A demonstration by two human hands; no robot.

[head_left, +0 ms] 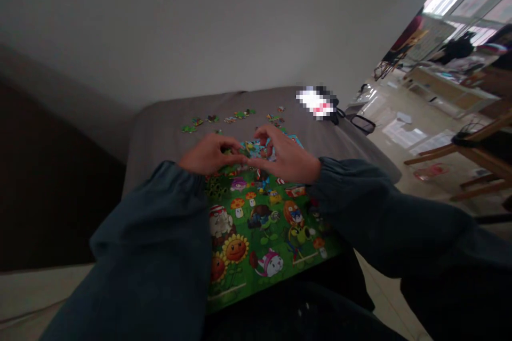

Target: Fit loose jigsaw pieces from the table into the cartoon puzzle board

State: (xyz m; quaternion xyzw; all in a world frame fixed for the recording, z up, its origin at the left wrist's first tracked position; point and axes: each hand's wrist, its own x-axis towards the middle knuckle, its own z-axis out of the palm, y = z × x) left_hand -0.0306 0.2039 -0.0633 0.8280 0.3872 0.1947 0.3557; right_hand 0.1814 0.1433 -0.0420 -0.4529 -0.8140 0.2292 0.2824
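A jigsaw puzzle (266, 240) with a green picture of cartoon plants, sunflowers and mushrooms lies in front of me, its far part partly covered by my hands. My left hand (212, 154) is over its upper left area, thumb and fingers drawn together; whatever may be between them is hidden. Over the upper right area is my right hand (286, 157), fingers curled and thumb stretched towards the left fingertips. A gap between that thumb and the fingers shows the blue part of the picture. Both thumbs nearly meet.
Loose puzzle pieces (241, 115) lie along the far side of the grey-covered surface (156, 133), with more pieces (276, 118) towards the right. A blurred-out bright object (316, 103) and eyeglasses (362, 124) rest at the right edge. A wall (200, 26) stands behind; a wooden chair (480, 144) is to the right.
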